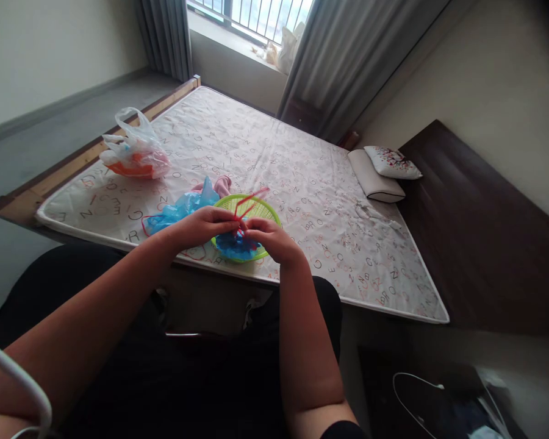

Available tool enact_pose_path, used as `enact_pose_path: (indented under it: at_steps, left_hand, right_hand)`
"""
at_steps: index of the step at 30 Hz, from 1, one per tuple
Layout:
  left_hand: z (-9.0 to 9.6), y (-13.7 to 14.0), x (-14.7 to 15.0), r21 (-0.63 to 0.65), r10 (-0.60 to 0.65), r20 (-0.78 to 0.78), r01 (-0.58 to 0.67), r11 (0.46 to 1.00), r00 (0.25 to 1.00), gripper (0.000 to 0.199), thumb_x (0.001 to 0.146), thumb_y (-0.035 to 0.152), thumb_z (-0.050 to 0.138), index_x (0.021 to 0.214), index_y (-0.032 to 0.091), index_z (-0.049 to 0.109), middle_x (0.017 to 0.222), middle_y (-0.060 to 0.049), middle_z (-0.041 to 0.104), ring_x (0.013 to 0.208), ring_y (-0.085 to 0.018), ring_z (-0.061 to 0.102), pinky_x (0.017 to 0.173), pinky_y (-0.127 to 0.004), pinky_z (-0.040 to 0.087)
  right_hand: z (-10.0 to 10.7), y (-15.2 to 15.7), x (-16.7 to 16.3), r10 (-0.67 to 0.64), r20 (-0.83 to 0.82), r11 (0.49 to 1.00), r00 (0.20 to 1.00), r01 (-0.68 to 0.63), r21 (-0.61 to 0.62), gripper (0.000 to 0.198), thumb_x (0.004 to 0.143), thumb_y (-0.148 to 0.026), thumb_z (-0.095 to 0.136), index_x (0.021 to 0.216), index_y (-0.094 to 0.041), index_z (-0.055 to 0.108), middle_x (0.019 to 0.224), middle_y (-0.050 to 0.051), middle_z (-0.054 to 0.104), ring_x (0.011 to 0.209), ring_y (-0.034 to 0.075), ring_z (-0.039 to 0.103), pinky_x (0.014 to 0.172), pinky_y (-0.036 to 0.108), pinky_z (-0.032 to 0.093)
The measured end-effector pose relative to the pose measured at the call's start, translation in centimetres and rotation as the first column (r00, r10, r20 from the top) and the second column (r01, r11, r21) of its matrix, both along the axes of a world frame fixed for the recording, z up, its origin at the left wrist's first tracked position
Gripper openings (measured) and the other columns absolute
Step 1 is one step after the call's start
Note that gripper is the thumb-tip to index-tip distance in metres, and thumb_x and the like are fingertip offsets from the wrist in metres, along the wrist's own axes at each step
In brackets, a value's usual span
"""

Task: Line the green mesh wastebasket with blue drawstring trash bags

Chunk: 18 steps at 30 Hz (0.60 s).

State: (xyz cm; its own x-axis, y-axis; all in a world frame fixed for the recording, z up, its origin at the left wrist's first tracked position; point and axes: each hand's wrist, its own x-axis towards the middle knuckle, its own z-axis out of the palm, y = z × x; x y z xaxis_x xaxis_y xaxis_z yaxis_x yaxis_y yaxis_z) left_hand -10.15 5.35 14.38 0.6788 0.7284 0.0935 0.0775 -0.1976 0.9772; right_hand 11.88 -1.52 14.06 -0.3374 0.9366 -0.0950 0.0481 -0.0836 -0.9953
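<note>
apparently the work is sitting partway: the red string is being held up over the basket, and its loose ends are sticking out above the fingers. whether a knot is forming is not showing, since the fingertips are hiding that spot, so what is left is staying hard to judge. blue plastic is already lying inside the basket, under the hands.

the left hand is pinching the string, thumb and fingers closing together; the right hand is meeting it, its fingers also seeming to be gripping the string.

the string is looking thin, bright red and bent, its far end blurring a little. the plastic below is looking dark blue and crumpled. a lighter blue bag is lying left of the basket, and pink cloth is lying just behind it.
</note>
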Motion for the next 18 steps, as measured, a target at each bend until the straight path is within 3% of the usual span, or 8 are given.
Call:
enact_pose_path:
  at_steps: [4, 10, 12, 15, 18]
  left_hand:
    - [-0.2, -0.2, 0.5, 0.164, 0.264, 0.059, -0.27, 0.949, 0.963, 0.014, 0.082, 0.036, 0.085, 0.085, 0.023, 0.086, 0.089, -0.007, 0.081, 0.088, -0.023, 0.072, 0.09, -0.032, 0.058]
    - [0.4, -2.2, 1.7, 0.194, 0.386, 0.204, -0.423, 0.885, 0.9, 0.01, 0.091, 0.03, 0.076, 0.09, 0.022, 0.083, 0.111, -0.009, 0.08, 0.112, -0.025, 0.07, 0.111, -0.039, 0.052]
    - [0.6, -2.7, 1.9, 0.175, 0.352, 0.238, -0.397, 0.901, 0.905, 0.01, 0.091, 0.031, 0.077, 0.089, 0.022, 0.083, 0.112, -0.009, 0.08, 0.112, -0.025, 0.071, 0.109, -0.038, 0.053]
    - [0.7, -3.2, 2.1, 0.157, 0.219, 0.208, -0.254, 0.955, 0.953, 0.014, 0.09, 0.034, 0.078, 0.087, 0.022, 0.083, 0.097, -0.008, 0.08, 0.097, -0.024, 0.073, 0.098, -0.037, 0.057]
    - [0.7, -3.5, 2.5, 0.099, 0.124, 0.175, -0.143, 0.985, 0.977, 0.018, 0.084, 0.039, 0.084, 0.081, 0.021, 0.083, 0.087, -0.008, 0.08, 0.089, -0.024, 0.072, 0.093, -0.037, 0.058]
  right_hand:
    - [0.3, -0.1, -0.2, -0.122, 0.055, 0.993, 0.991, 0.121, 0.007, 0.027, 0.088, -0.048, 0.077, 0.08, -0.022, 0.072, 0.077, -0.002, 0.066, 0.072, 0.013, 0.055, 0.066, 0.027, 0.048]
    - [-1.0, 0.2, -1.1, -0.106, -0.031, 0.992, 0.994, 0.103, -0.076, 0.044, 0.089, -0.067, 0.074, 0.092, -0.022, 0.077, 0.085, 0.001, 0.072, 0.072, 0.013, 0.059, 0.064, 0.025, 0.051]
    - [-1.5, 0.4, -1.5, -0.143, -0.124, 0.985, 0.982, 0.129, -0.115, 0.055, 0.09, -0.075, 0.068, 0.109, -0.025, 0.077, 0.098, 0.003, 0.076, 0.076, 0.014, 0.064, 0.066, 0.027, 0.055]
    - [-1.6, 0.7, -2.2, -0.198, -0.255, 0.979, 0.946, 0.176, -0.106, 0.063, 0.089, -0.08, 0.065, 0.125, -0.028, 0.072, 0.117, 0.005, 0.077, 0.091, 0.017, 0.071, 0.076, 0.03, 0.06]
    - [-1.1, 1.0, -2.5, -0.236, -0.35, 0.971, 0.907, 0.228, -0.064, 0.057, 0.086, -0.078, 0.071, 0.111, -0.027, 0.072, 0.12, 0.006, 0.077, 0.107, 0.021, 0.072, 0.088, 0.034, 0.062]
